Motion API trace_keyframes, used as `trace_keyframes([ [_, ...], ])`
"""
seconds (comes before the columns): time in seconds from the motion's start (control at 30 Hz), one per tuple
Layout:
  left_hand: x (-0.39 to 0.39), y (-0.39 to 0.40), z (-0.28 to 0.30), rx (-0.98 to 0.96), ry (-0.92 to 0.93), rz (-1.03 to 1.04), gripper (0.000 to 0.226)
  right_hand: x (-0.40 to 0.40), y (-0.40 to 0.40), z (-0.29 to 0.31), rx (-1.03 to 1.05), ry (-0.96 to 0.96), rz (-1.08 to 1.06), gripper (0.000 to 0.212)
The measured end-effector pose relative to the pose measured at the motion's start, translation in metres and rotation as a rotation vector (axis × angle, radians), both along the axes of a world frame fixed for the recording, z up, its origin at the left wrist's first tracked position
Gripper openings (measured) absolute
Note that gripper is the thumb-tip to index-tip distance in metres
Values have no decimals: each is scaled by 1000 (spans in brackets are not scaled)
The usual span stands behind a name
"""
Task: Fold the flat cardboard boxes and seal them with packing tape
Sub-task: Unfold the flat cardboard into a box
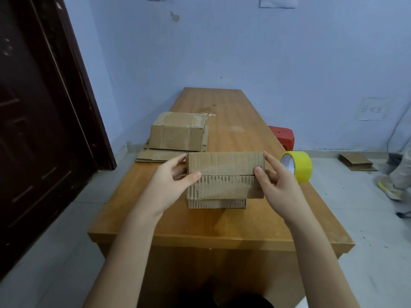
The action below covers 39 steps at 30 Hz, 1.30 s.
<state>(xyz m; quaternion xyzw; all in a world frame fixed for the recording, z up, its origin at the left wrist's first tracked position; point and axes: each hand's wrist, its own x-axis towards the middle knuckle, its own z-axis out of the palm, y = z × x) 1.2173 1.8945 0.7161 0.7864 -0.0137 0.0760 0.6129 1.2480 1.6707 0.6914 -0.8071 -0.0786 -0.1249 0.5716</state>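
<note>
Both hands grip a small brown corrugated cardboard box (pixel 225 176) above the long wooden table (pixel 233 218): left hand (pixel 172 183) and right hand (pixel 274 183) pinch its ends, thumbs on the closed flaps. Just right stands a yellow tape roll (pixel 298 166); behind, a folded brown box (pixel 178 133) rests on flat cardboard sheets (pixel 155 155).

I am looking at a bench (pixel 233 121) of orange-brown wood with a smooth, faintly sheened top. The box (pixel 224 167) I am holding is matt brown corrugated cardboard, its torn lower face (pixel 222 186) showing rough ribbing. The tape roll (pixel 299 166) is showing glossy yellow plastic. The far box (pixel 178 134) is dull, scuffed cardboard.
</note>
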Motion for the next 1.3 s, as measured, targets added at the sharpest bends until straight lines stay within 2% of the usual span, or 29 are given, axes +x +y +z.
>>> trace_keyframes([
  [0.13, 2, 0, -3, -69, -103, -39, 79, -2, -1, 8, -7, -157, 88, 54],
  [0.23, 7, 1, -7, 144, -321, 33, 75, 1, 3, 12, -1, -267, 115, 49],
  [0.27, 9, 1, -11, 213, -392, 61, 74, 2, 5, 9, 55, -270, 104, 42],
  [0.37, 14, 2, -39, 257, -475, 80, 73, 7, 12, -13, 290, -199, 2, 6],
  [0.4, 16, 3, -51, 283, -494, 88, 74, 8, 14, -22, 311, -173, -35, 8],
  [0.47, 22, 6, -72, 302, -506, 96, 80, 9, 17, -39, 335, -102, -68, 25],
  [0.6, 26, 4, -94, 199, -370, 82, 95, 13, 14, -52, 249, -49, -61, 40],
  [0.67, 29, 6, -100, 184, -322, 59, 92, 13, 9, -52, 173, -48, -8, 54],
  [0.8, 39, 11, -108, 205, -105, 11, 83, 11, -3, -60, 63, 25, 140, 80],
  [0.9, 42, 13, -113, 312, -92, 61, 75, 7, -10, -64, -15, 114, 236, 96],
  [1.07, 35, 13, -110, 383, -99, 52, 70, 8, -13, -63, -77, 155, 279, 88],
  [1.2, 23, 15, -95, 400, 103, -118, 85, 14, -14, -64, -147, 149, 283, 87],
  [1.3, 21, 11, -80, 332, 204, -138, 97, 16, -12, -68, -243, 117, 256, 87],
])
